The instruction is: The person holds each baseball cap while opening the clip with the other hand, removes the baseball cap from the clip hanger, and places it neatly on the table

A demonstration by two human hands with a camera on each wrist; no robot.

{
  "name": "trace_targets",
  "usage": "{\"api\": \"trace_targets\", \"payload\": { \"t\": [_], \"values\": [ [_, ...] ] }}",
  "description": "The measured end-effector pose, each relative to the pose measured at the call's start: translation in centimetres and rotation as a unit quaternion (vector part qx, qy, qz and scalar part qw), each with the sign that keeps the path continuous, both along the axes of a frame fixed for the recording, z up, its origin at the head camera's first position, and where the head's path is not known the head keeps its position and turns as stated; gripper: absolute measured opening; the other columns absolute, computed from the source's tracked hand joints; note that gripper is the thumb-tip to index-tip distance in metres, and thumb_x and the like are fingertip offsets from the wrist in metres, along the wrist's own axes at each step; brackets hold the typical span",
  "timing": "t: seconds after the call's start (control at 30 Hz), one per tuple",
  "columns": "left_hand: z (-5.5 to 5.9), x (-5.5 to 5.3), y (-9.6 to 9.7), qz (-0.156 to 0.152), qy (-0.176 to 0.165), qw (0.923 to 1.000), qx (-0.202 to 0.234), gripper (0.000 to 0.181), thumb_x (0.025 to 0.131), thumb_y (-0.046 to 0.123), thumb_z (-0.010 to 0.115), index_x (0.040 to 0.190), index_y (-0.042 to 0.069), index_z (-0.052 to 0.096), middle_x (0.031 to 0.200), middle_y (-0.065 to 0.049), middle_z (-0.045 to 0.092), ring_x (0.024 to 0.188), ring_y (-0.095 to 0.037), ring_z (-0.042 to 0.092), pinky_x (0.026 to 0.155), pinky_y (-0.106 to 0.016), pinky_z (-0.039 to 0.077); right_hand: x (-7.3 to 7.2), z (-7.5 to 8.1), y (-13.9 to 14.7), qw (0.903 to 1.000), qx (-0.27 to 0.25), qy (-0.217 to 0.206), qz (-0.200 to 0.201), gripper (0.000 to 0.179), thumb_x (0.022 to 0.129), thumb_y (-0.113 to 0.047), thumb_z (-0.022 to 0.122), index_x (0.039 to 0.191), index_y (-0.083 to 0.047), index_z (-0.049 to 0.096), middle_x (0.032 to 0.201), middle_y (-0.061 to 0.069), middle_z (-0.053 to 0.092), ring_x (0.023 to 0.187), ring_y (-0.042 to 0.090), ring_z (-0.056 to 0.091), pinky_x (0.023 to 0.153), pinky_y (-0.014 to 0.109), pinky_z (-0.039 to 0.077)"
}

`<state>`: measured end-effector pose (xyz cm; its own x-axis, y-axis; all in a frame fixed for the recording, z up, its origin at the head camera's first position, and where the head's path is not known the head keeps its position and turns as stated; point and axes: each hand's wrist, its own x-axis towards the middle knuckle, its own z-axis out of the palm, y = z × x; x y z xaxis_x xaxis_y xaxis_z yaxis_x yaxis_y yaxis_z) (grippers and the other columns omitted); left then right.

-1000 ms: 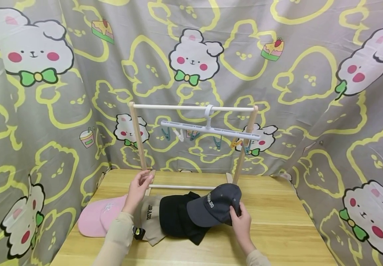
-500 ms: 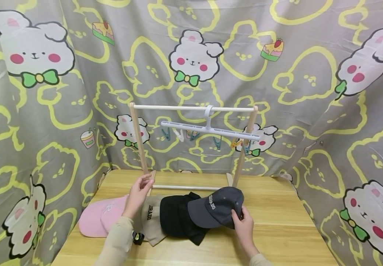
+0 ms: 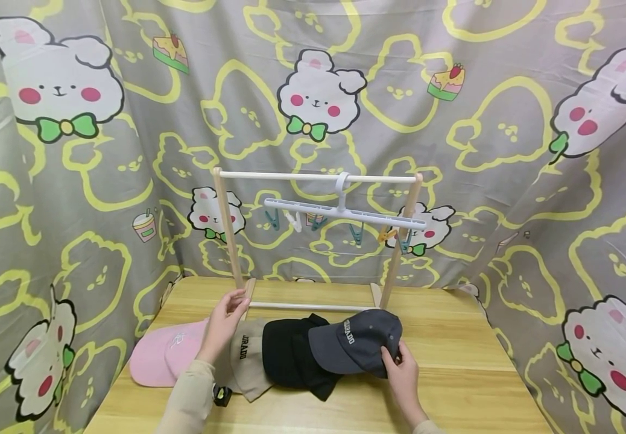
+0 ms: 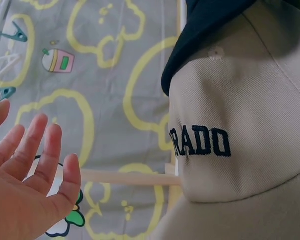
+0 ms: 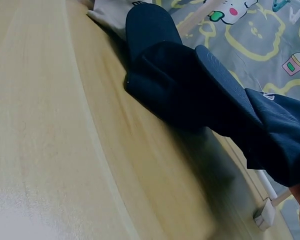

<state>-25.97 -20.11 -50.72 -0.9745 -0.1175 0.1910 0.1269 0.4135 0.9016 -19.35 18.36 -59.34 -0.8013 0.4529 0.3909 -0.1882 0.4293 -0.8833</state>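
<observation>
At the right end of a row of caps, my right hand [image 3: 402,374] pinches the back edge of a dark blue-grey cap [image 3: 359,343]. Its brim points left and overlaps a black cap [image 3: 283,355]. In the right wrist view the blue-grey cap [image 5: 285,135] slants at the right, with only a bit of the fingers showing. My left hand [image 3: 223,322] hovers over the left part of the row, holding nothing, its fingers relaxed and slightly bent. Beside it, the left wrist view has a beige cap [image 4: 250,110] with dark lettering. A pink cap [image 3: 152,355] lies leftmost, partly behind the left forearm.
Behind the caps stands a wooden rack [image 3: 228,229] with a white top bar. A pale hanger [image 3: 340,212] with several clips, such as an orange one [image 3: 386,234], hangs from it. A small black item [image 3: 222,395] is by the left sleeve. Patterned curtain surrounds the wooden table [image 3: 454,361].
My right hand has moved slightly down and to the right, and the blue-grey cap has lowered with it. My left hand has sunk a little.
</observation>
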Motion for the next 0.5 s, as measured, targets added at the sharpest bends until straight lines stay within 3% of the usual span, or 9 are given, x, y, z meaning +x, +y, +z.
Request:
{"api": "trace_targets", "payload": {
  "t": [0.27, 0.5],
  "values": [
    [-0.30, 0.38, -0.14, 0.008, 0.009, 0.9998, -0.013, 0.036, 0.097, 0.028, 0.060, 0.130, 0.014, 0.058, 0.120, -0.013, 0.069, 0.103, -0.019, 0.064, 0.085, -0.023, 0.049, 0.06, -0.39, 0.36, 0.9997, -0.004, -0.023, -0.006, 0.014, 0.083, -0.004, 0.073, 0.096, -0.002, 0.067, 0.083, 0.011, 0.067, 0.066, -0.002, 0.049, 0.056, 0.015, 0.043],
    [-0.52, 0.76, -0.17, 0.011, 0.023, 0.9993, -0.027, 0.039, 0.096, 0.033, 0.061, 0.129, 0.012, 0.059, 0.118, -0.012, 0.070, 0.101, -0.017, 0.065, 0.086, -0.024, 0.050, 0.26, -0.90, 0.64, 0.9999, -0.008, -0.014, -0.004, 0.010, 0.083, -0.003, 0.073, 0.091, -0.002, 0.066, 0.080, 0.013, 0.068, 0.066, -0.005, 0.052, 0.055, 0.013, 0.044]
  ]
}}
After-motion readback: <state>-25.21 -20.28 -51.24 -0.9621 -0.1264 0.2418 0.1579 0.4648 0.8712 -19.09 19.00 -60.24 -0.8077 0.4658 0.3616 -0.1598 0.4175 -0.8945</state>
